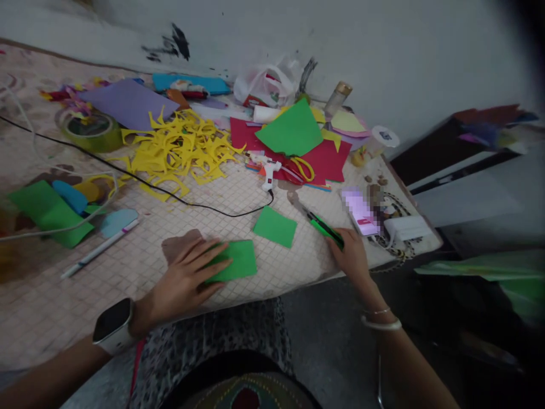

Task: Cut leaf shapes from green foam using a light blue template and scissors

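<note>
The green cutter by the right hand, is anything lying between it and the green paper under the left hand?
Only bare tablecloth lies between the green cutter at the right hand and the green paper under the left hand; another green square sits just beyond that line.

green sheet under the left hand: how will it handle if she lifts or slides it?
The green sheet looks thin and flat, so probably light and floppy, sagging if lifted by one edge. It lies on the patterned table cover under the left hand, which presses flat on it; without that it would likely slide easily.
</note>
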`<state>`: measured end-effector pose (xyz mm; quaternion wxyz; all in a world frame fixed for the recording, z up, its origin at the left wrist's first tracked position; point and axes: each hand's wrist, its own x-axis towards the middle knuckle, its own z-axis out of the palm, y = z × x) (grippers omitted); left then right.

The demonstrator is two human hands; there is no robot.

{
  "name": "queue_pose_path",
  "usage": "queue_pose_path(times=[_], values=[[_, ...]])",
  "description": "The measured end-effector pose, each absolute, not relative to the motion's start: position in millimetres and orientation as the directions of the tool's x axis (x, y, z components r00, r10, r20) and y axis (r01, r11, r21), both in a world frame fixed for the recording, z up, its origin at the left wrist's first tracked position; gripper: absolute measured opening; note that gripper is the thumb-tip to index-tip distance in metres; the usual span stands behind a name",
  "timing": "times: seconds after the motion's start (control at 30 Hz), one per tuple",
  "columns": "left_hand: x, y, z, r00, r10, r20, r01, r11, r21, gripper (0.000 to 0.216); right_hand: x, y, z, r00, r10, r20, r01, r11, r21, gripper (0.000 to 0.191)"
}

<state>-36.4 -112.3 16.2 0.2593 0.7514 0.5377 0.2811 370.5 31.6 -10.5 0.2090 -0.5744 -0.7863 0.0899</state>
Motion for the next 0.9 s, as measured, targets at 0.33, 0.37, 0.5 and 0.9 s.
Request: queue_pose_path(times=[0.33,0.37,0.5,0.9], values=[[-15,-90,4,0.400,0.908,0.123,0.748,-0.401,0.529,0.086,360,-66,25,-0.373,0.924,0.079,0.781,0.359,-0.511,0.025],[-16,-92,4,0.414,0.899,0.146,0.742,-0.426,0.518,0.083,356,-73,25,-0.380,0.923,0.065,0.775,0.356,-0.522,0.024],[-27,-102,-1,0.459,0.844,0.276,0.699,-0.535,0.475,0.074,343,-83,22,-0.406,0.913,0.035,0.750,0.355,-0.559,0.023],[-24,-82,24,0.657,0.744,0.119,0.698,-0.661,0.276,0.060,320,-106,16,-0.534,0.844,-0.047,0.697,0.408,-0.590,0.020]])
